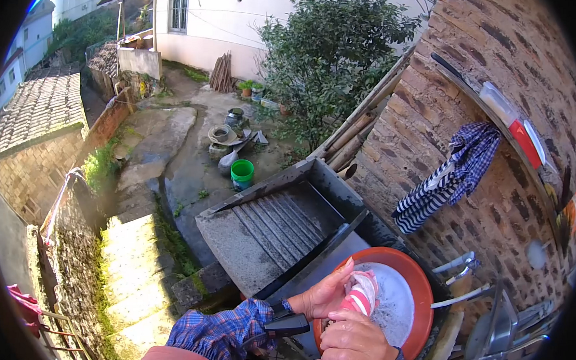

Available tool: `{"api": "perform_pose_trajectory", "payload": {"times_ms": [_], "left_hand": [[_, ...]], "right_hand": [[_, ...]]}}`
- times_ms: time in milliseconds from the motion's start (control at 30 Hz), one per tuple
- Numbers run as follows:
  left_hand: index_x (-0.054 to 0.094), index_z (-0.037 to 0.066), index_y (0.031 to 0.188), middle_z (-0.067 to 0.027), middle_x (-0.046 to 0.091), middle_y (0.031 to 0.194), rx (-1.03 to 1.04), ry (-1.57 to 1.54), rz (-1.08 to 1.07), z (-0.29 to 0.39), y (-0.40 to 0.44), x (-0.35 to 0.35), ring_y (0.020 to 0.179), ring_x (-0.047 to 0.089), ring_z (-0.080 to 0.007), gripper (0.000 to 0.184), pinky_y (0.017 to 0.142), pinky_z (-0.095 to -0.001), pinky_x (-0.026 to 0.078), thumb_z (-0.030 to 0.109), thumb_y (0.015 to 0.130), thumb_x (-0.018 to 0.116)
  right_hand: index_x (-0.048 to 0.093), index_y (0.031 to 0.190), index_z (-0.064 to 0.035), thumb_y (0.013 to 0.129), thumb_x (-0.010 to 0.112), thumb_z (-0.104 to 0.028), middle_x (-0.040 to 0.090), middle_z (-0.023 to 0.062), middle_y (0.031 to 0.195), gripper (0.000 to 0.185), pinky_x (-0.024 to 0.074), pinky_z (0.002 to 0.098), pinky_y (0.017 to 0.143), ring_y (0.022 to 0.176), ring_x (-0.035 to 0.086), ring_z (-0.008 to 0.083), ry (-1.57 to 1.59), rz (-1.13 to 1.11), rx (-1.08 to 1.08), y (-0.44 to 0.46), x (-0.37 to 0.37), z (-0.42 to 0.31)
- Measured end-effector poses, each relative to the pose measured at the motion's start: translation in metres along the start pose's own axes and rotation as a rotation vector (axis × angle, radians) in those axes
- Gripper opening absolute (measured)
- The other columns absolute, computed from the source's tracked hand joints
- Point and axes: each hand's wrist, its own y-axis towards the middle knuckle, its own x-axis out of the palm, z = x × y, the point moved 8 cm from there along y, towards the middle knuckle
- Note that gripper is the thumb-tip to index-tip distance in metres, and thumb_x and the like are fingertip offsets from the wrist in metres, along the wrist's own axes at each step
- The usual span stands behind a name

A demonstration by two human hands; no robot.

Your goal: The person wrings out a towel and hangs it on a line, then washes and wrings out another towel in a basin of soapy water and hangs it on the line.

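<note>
A wet red-and-white striped cloth point(360, 295) is bunched between my hands above an orange basin point(421, 289). My left hand point(321, 298) is against the cloth's left side, thumb up, its other fingers partly hidden behind the cloth. Closed around the lower end is my right hand point(356, 341), knuckles toward me. Sudsy water point(395, 299) with white foam fills the basin beneath. Beside the basin is a stone wash sink with a ridged scrubbing slab point(271, 230).
A tap point(460, 267) and a pale hose point(462, 297) reach toward the basin from the right. Checked and striped cloths point(450, 171) hang on the stone wall. A green bucket point(242, 174) stands beyond the sink. Mossy steps point(133, 273) descend at left.
</note>
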Motion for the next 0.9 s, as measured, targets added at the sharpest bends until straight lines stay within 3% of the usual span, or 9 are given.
{"api": "perform_pose_trajectory", "payload": {"times_ms": [267,400,467,500,600,633,767,833,900], "left_hand": [[0.057,0.007,0.093,-0.0074,0.062,0.08,0.159,0.059,0.192,0.023,0.018,-0.032,0.075,0.062,-0.018,0.046,0.076,-0.0389,0.057,0.053,0.095,0.056],[0.057,0.006,0.091,-0.0071,0.062,0.078,0.173,0.057,0.176,0.036,0.019,-0.021,0.073,0.061,-0.0187,0.038,0.069,-0.0355,0.055,0.044,0.096,0.059],[0.057,0.006,0.087,-0.0072,0.062,0.076,0.336,0.143,0.225,0.051,0.02,-0.02,0.073,0.061,-0.0193,0.031,0.068,-0.0334,0.052,0.035,0.097,0.06],[0.057,0.006,0.087,-0.0072,0.062,0.076,0.328,0.14,0.226,0.051,0.022,-0.016,0.073,0.061,-0.0193,0.031,0.068,-0.0334,0.052,0.035,0.097,0.06],[0.063,0.003,0.093,-0.0096,0.065,0.084,0.373,-0.1,0.194,0.055,0.018,0.009,0.096,0.064,-0.0246,0.017,0.098,-0.0465,0.05,0.02,0.092,0.064],[0.065,0.004,0.096,-0.0114,0.066,0.094,0.341,-0.135,0.002,0.055,0.024,0.025,0.112,0.061,-0.0302,0.011,0.108,-0.0539,0.041,0.013,0.09,0.063],[0.058,0.009,0.095,-0.012,0.064,0.107,0.366,-0.09,-0.058,0.051,0.027,0.059,0.119,0.058,-0.0372,0.006,0.106,-0.0544,0.043,0.008,0.09,0.062],[0.055,0.009,0.096,-0.0121,0.064,0.105,0.415,-0.026,-0.063,0.058,0.026,0.06,0.116,0.059,-0.0366,0.009,0.103,-0.0542,0.046,0.007,0.091,0.062],[0.049,0.01,0.1,-0.0123,0.064,0.102,0.502,0.087,-0.059,0.065,0.023,0.064,0.11,0.063,-0.034,0.016,0.095,-0.0519,0.053,0.004,0.092,0.062]], "right_hand": [[0.056,0.083,-0.009,0.064,0.083,-0.003,0.059,0.0078,0.083,0.034,0.0513,0.0487,0.089,0.08,0.062,0.0289,-0.009,-0.016,0.025,-0.008,0.0,-0.007],[0.052,0.086,-0.0094,0.065,0.082,-0.001,0.06,0.009,0.088,0.037,0.0501,0.0524,0.092,0.084,0.064,0.0302,-0.04,0.095,0.013,-0.019,-0.012,-0.007],[0.049,0.086,-0.009,0.067,0.079,0.002,0.06,0.0119,0.092,0.038,0.0491,0.0578,0.091,0.089,0.066,0.033,0.006,0.239,0.101,-0.02,-0.033,-0.002],[0.047,0.086,-0.008,0.073,0.075,0.001,0.059,0.0145,0.094,0.032,0.0494,0.0602,0.089,0.089,0.066,0.0353,0.022,0.34,0.092,-0.022,-0.039,0.001],[0.046,0.09,-0.0076,0.079,0.072,-0.004,0.058,0.0156,0.094,0.028,0.0504,0.0589,0.087,0.087,0.064,0.0356,0.201,0.52,0.096,-0.042,-0.049,0.017],[0.045,0.093,-0.008,0.086,0.07,-0.012,0.058,0.0157,0.095,0.026,0.051,0.0577,0.086,0.088,0.063,0.0344,0.26,0.569,0.084,-0.045,-0.051,0.018],[0.044,0.096,-0.0102,0.087,0.07,-0.017,0.057,0.0164,0.094,0.028,0.051,0.0585,0.085,0.09,0.063,0.0339,0.571,0.806,0.112,-0.068,-0.068,0.027],[0.044,0.096,-0.0097,0.086,0.067,-0.014,0.053,0.0054,0.086,0.026,0.0536,0.0398,0.078,0.074,0.056,0.0173,0.336,1.063,0.216,-0.078,-0.09,0.027],[0.04,0.096,-0.0113,0.092,0.061,-0.017,0.048,0.0047,0.087,0.023,0.0528,0.0398,0.08,0.075,0.053,0.0157,0.284,1.064,0.28,-0.085,-0.096,0.033]]}}
